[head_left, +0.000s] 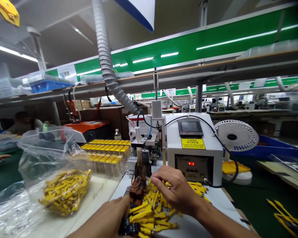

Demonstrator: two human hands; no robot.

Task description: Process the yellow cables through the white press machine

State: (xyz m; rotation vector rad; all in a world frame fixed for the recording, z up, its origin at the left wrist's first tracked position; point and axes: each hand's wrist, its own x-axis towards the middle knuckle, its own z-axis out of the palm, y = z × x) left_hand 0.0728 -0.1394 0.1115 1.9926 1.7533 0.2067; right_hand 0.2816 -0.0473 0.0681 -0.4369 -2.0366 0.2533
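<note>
My right hand [175, 188] is curled, thumb and fingertips drawn together, above a heap of yellow flat flexible strips [161, 208] beside the press head. Anything it pinches is too small or hidden to make out. My left hand [109, 215] lies at the front of the machine, its fingertips at the copper-brown fixture block [136, 190]; most of its fingers are hidden. Just right of it are more yellow strips and dark connector pieces [130, 228]. The machine's vertical press head [139, 158] stands over the fixture.
A transparent bag of yellow strips [64, 191] lies at left, near stacked trays of yellow parts [106, 148]. The white control box [193, 152] stands behind my right hand. A white fan [235, 135] and blue bin [278, 147] are at right. Another person's hand [0, 159] shows far left.
</note>
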